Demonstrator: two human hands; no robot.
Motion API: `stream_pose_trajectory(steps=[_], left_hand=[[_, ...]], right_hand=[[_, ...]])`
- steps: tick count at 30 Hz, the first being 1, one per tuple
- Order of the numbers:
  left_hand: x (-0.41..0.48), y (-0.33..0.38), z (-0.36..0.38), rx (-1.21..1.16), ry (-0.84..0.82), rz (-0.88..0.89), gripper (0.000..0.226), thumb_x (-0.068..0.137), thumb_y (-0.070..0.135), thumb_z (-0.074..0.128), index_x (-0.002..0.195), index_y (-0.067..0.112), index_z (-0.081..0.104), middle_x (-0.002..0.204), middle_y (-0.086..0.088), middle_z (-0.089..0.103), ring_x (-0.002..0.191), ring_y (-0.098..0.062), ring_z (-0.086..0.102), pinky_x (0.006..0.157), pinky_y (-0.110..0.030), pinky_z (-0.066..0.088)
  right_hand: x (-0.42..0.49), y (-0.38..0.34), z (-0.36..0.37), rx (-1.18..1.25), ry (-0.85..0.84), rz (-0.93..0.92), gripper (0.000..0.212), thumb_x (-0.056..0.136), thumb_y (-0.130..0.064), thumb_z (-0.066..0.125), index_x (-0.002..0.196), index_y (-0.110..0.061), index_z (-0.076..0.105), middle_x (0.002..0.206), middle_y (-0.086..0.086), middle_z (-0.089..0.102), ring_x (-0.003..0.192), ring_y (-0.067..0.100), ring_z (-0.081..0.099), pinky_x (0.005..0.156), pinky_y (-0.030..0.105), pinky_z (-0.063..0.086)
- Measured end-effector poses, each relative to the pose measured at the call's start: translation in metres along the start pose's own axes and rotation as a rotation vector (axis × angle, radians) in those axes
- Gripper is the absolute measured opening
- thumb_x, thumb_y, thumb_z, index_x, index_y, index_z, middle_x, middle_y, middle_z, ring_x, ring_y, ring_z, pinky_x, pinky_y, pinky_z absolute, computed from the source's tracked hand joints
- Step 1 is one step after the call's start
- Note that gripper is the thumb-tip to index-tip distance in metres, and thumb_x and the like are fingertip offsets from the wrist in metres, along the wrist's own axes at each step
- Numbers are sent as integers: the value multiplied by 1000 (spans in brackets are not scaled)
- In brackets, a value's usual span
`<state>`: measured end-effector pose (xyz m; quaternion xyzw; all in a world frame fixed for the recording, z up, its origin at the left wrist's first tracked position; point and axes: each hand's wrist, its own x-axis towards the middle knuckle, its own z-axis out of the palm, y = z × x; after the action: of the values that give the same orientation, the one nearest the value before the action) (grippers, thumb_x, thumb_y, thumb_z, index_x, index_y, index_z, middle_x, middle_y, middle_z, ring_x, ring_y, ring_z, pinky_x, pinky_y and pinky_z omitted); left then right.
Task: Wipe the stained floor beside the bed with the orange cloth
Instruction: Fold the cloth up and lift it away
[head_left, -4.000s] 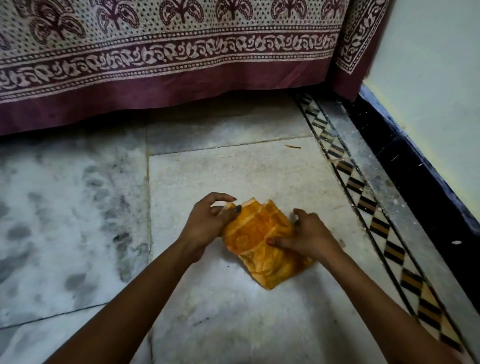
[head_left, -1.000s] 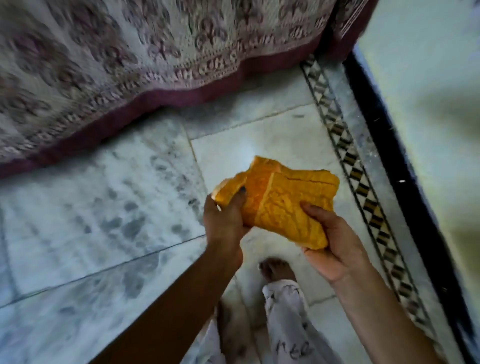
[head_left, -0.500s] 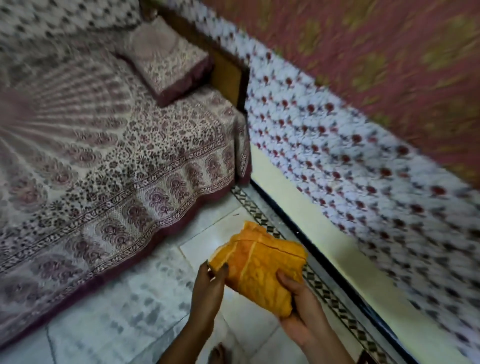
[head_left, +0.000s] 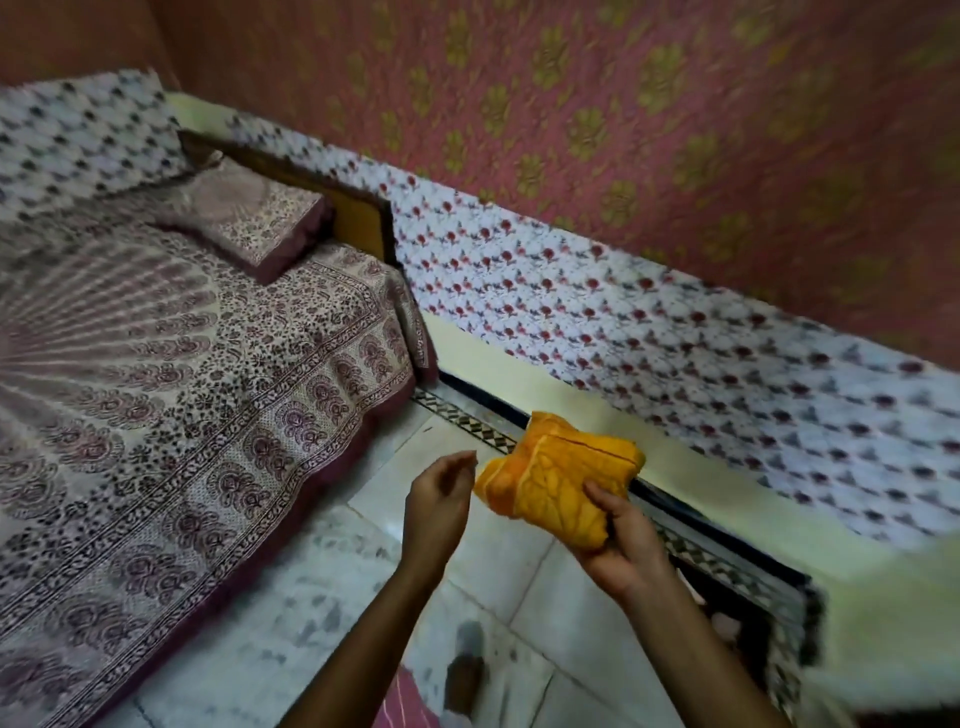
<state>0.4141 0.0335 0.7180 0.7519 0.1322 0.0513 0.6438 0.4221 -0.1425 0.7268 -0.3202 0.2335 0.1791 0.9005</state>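
Head view, right hand (head_left: 618, 545) grip closed around folded orange cloth (head_left: 558, 480), left hand (head_left: 436, 501) loosely open, empty

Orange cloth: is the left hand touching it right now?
Apart. The head view shows floor between the left hand and the orange cloth; only the right hand grips it.

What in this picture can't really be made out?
- Underside of the orange cloth: hidden by the right hand holding it, head view.
- Floor stains: smeared by motion blur.
- Foot: blurred, partly behind the left hand forearm.
- Bed: cut off at the left edge.
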Motion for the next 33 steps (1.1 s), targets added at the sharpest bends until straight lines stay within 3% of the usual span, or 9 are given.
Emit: stream_pose_trajectory(steps=[3,5,7,11,15,19,24,29,33], left_hand=[[-40,17,-17,-37,-61,21,20,92,13,52,95,27,64,101,4,68,99,-15,63,88,-31,49],[-61,27,-31,-61,-107,41,19,92,14,52,94,30,64,102,1,69,99,-16,63,87,-31,49],[-79,34,-44,-101,-143,57,16,92,17,53,95,27,64,101,0,68,99,-17,63,82,-27,47],[-119,35,-86,-117,-256,108,16,92,17,52,99,23,65,104,-3,68,100,-19,63,79,-26,47],[-162,22,-142,-120,-366,152,19,93,11,50,97,23,64,101,-1,68,99,-20,63,85,-28,49],[-203,12,-191,-122,-435,162,21,93,9,49,97,23,63,98,0,68,98,-19,63,80,-23,48],[-256,8,-240,-135,-514,157,21,94,9,48,103,19,63,98,2,67,99,-16,63,74,-10,47],[-310,-1,-281,-136,-562,166,22,94,9,48,107,16,63,99,3,67,101,-15,62,77,-13,47],[-367,-16,-320,-136,-624,174,20,94,11,48,103,20,63,99,3,67,100,-15,62,75,-12,48]], right_hand=[[-64,9,3,-12,48,-51,98,37,-7,90,126,-5,49,98,23,69,72,33,71,51,40,57],[-103,18,8,-26,105,-110,62,77,-5,62,135,-5,42,105,22,64,69,31,71,50,38,57],[-132,30,7,-43,130,-145,50,87,-5,47,136,-4,40,103,20,64,67,30,71,49,35,56],[-189,81,11,-29,150,-250,53,79,-4,52,131,-5,44,99,20,67,73,31,70,53,36,58],[-241,150,17,26,195,-319,33,90,-3,44,123,-6,46,102,19,62,87,30,61,55,35,57],[-283,215,23,74,240,-349,40,88,-3,47,128,-7,48,92,17,70,75,30,70,58,38,59],[-339,279,23,103,299,-405,52,80,-2,53,131,-9,48,116,19,63,91,33,66,73,48,55],[-394,337,24,127,327,-439,41,85,-1,48,126,-8,50,95,17,71,76,30,70,67,44,57],[-443,399,18,138,381,-434,46,86,-4,50,132,-7,47,113,19,65,86,32,68,71,44,57]])
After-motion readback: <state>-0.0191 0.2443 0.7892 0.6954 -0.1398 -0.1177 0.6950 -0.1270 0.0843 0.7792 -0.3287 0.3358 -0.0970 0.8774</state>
